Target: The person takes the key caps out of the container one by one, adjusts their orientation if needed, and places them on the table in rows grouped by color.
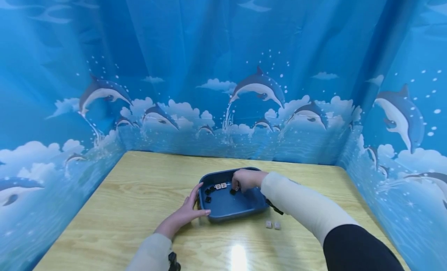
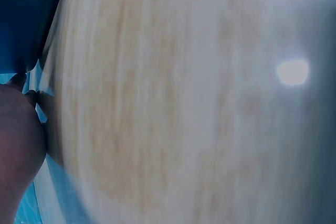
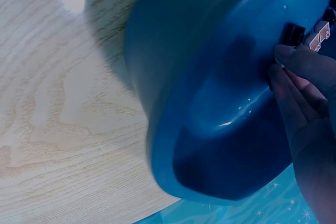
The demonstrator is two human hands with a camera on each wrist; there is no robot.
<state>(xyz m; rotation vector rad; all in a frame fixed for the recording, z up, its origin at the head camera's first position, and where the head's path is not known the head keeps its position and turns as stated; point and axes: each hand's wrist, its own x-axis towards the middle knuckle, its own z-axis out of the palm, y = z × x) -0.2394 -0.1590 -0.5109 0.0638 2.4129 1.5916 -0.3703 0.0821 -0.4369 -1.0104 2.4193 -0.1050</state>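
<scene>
A dark blue tray [image 1: 227, 218] stands on the wooden table. Its left end is held by my left hand [image 1: 185, 212], with the thumb along the front wall and the fingers on the left rim. My right hand [image 1: 246, 179] reaches into the tray, thumb and fingertips drawn together. They pinch a small black block [image 1: 238, 188], mostly hidden by the fingers. Another black block [image 3: 293, 34] lies right by the thumb in the right wrist view. Along the tray's left side lie several more black blocks [image 1: 208, 199] and two small white blocks [image 1: 220, 186] with printed faces.
Two more small white blocks [image 1: 272, 224] sit side by side on the table [image 1: 153, 178], in front of the tray's right end. A blue dolphin-print curtain [image 1: 216, 88] borders the table at the back and sides.
</scene>
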